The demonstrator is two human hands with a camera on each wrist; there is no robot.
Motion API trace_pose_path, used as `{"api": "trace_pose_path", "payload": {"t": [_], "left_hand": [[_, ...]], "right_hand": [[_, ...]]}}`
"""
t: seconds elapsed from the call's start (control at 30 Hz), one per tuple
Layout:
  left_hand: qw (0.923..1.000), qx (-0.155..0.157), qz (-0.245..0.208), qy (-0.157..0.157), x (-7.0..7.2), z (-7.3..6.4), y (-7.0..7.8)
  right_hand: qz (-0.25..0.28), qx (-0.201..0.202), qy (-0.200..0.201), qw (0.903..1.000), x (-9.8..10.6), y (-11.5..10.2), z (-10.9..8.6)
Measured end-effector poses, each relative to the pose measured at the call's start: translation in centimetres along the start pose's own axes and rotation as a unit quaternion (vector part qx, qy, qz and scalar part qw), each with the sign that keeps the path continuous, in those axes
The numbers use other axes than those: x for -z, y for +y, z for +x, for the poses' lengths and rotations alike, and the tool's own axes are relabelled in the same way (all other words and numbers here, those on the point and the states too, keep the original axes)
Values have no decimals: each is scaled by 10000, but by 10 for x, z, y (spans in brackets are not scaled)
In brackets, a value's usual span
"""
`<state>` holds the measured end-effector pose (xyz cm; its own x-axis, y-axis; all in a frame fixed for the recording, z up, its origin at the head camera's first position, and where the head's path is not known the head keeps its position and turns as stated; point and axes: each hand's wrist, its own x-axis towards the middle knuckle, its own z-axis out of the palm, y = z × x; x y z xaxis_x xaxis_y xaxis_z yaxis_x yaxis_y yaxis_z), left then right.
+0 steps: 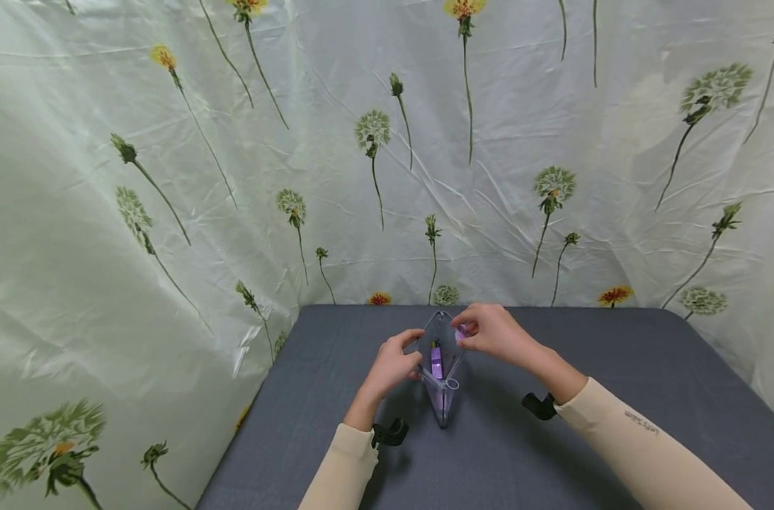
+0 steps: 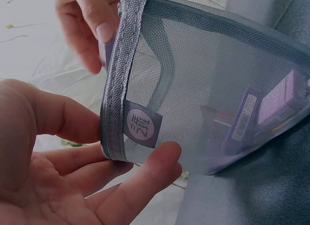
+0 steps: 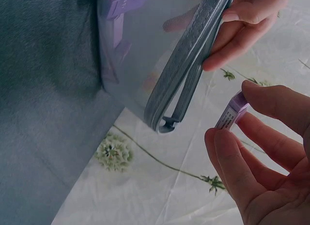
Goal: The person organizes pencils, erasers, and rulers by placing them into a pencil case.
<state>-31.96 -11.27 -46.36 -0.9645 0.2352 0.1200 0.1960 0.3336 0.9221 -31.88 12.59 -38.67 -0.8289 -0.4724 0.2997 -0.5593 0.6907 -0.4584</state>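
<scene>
A grey mesh zipper pouch (image 1: 439, 405) stands unzipped on the table. My left hand (image 1: 391, 367) grips its left edge, thumb and fingers on either side of the zipper band, as the left wrist view shows; a dark tag with a round white logo (image 2: 141, 126) is sewn near there. Through the mesh show several purple items, among them a purple box (image 2: 286, 97) and a narrow piece with a white label (image 2: 243, 116). Just off the pouch's right edge, my right hand (image 1: 493, 330) pinches a small purple box (image 3: 233, 111) with a printed label between thumb and fingertips.
The dark grey table (image 1: 552, 453) lies under the pouch and both forearms. A white curtain with dandelion prints (image 1: 374, 191) hangs behind and to the left. Black wrist mounts (image 1: 390, 432) sit under both wrists. A zipper ring (image 1: 452, 384) hangs at the pouch's near end.
</scene>
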Motion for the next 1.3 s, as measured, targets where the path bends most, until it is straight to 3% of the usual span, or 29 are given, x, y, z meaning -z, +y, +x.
{"api": "trace_pose_path", "payload": {"t": [0.33,0.77,1.0,1.13,1.3], "left_hand": [[9999,78,44,97,0,0,3],[9994,-57,244,223,0,-3,5],[9996,16,197,189,0,-2,5],[9994,14,267,202,0,-3,5],[9991,0,349,254,0,-2,3]], "right_hand": [[152,-46,-239,9996,-17,-3,15],[225,-90,-309,9992,-28,-11,27],[355,-297,-725,9963,-34,-12,28],[408,-384,-538,9970,-30,-10,25],[440,-180,-153,9988,-21,-5,20]]}}
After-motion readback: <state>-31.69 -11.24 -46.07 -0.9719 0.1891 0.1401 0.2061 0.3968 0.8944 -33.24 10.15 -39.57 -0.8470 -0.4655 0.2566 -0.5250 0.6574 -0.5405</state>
